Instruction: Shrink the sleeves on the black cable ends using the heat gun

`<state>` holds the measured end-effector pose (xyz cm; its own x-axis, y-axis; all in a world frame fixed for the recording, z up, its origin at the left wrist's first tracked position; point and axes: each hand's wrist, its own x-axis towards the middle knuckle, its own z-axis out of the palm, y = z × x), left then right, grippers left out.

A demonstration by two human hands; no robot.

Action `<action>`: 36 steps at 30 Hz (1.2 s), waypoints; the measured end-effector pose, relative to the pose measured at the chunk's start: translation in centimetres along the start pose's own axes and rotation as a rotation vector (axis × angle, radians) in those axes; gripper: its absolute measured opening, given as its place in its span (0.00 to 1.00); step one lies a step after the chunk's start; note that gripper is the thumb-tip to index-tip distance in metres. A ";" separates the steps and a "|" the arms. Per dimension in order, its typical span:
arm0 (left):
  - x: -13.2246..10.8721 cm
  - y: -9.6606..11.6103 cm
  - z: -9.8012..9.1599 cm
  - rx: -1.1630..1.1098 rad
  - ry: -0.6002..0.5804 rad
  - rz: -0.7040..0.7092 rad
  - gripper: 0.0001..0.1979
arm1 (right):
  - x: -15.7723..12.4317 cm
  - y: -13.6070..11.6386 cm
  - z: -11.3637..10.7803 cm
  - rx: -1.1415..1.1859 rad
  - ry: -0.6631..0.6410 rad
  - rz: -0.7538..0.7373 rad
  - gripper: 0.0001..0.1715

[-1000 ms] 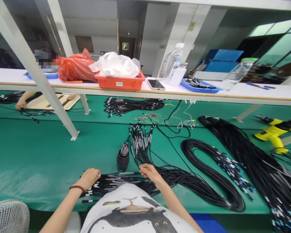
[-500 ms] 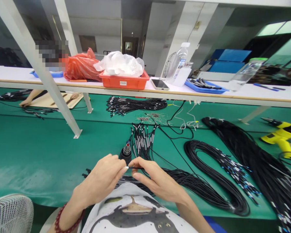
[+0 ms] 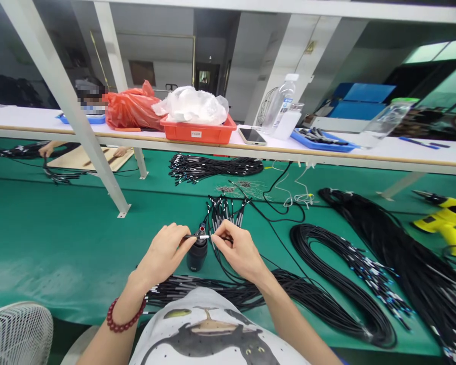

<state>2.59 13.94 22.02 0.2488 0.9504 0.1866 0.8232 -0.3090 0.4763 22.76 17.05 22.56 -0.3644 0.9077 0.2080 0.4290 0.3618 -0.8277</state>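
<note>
My left hand (image 3: 163, 255) and my right hand (image 3: 238, 251) are raised together over the green bench, each pinching one thin black cable with a white sleeve (image 3: 204, 236) stretched between the fingertips. Just below the cable end stands a dark cylindrical tool (image 3: 196, 253) with a metal, red-tipped top. A bundle of black cables with white sleeves (image 3: 182, 290) lies near the front edge under my arms. Another fan of sleeved cable ends (image 3: 225, 210) lies just beyond my hands.
Coils of black cable (image 3: 338, 274) and a big cable heap (image 3: 414, 263) fill the right side, beside a yellow power tool (image 3: 446, 220). The shelf above carries an orange tray (image 3: 197, 133), a phone (image 3: 252, 136), bottles and a blue tray. Another person's hands (image 3: 45, 150) work far left. A fan (image 3: 17, 334) stands bottom left.
Both hands left the front cable bundle, picked up one sleeved cable and carried it forward, so it now hangs above the dark cylindrical tool.
</note>
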 end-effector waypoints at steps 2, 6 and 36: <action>0.6 -0.3 0.4 -0.021 0.014 -0.035 0.19 | 0.6 0.3 0.4 0.006 0.029 0.013 0.11; 1.7 -0.9 1.2 -0.106 0.045 -0.077 0.21 | 1.6 1.2 1.0 -0.025 0.081 0.004 0.12; 3.2 -2.5 2.7 -0.224 0.025 -0.179 0.20 | 2.8 3.3 0.5 -0.190 0.013 -0.007 0.09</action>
<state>2.67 17.84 19.12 0.0944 0.9903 0.1021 0.7193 -0.1388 0.6807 22.72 20.67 20.17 -0.3579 0.9073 0.2206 0.5758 0.4004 -0.7129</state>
